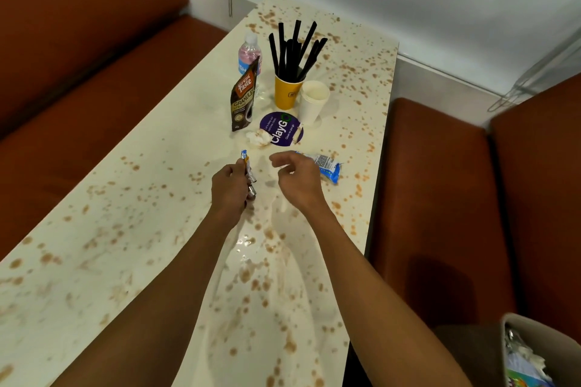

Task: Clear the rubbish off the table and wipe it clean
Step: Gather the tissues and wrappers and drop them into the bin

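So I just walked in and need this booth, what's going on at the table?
A person is clearing rubbish. Their left hand grips a few small wrappers; the right hand is open at the end of a blue snack wrapper lying on the speckled table. A crumpled tissue and coffee pouch sit farther back.

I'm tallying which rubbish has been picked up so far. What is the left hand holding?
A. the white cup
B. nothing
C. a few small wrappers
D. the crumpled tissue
C: the left hand grips small wrappers, while the crumpled tissue and the white cup are on the table, out of either hand.
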Tool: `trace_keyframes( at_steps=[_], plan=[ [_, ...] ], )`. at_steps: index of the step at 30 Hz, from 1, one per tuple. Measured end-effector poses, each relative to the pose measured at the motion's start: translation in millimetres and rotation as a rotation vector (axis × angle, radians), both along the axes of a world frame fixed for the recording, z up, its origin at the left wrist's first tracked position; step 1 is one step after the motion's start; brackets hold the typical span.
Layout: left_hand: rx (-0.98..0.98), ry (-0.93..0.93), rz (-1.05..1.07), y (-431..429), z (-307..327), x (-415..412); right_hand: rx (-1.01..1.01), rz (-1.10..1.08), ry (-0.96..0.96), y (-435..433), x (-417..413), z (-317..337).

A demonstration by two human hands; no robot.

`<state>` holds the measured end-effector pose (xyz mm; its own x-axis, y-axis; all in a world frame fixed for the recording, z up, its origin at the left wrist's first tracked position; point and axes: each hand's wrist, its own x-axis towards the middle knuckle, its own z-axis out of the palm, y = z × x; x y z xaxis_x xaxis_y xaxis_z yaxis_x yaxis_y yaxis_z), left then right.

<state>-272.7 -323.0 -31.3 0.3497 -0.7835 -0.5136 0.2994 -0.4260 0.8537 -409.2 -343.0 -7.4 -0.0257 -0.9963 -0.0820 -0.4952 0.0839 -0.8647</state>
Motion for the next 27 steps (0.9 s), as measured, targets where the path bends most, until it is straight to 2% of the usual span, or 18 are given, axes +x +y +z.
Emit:
trace_keyframes(
  at_steps=[6, 10, 14, 17, 27],
  plan=[
    [-0.025, -0.111, -0.060, -5, -6, 19, -0.109, 0.147, 0.312, -53, 17, -17],
    [-0.067, -0.048, -0.042, -4, -8, 29, -0.090, 0.307, 0.552, -77, 31, -25],
    [-0.064, -0.065, -0.032, -2, -6, 38, -0.086, 0.369, 0.650, -84, 44, -35],
    [-0.087, -0.107, -0.055, -1, -1, 40, -0.126, 0.336, 0.652, -85, 50, -39],
    [-0.081, -0.153, -0.124, -3, -4, 33, -0.112, 0.277, 0.435, -53, 28, -35]
  ],
)
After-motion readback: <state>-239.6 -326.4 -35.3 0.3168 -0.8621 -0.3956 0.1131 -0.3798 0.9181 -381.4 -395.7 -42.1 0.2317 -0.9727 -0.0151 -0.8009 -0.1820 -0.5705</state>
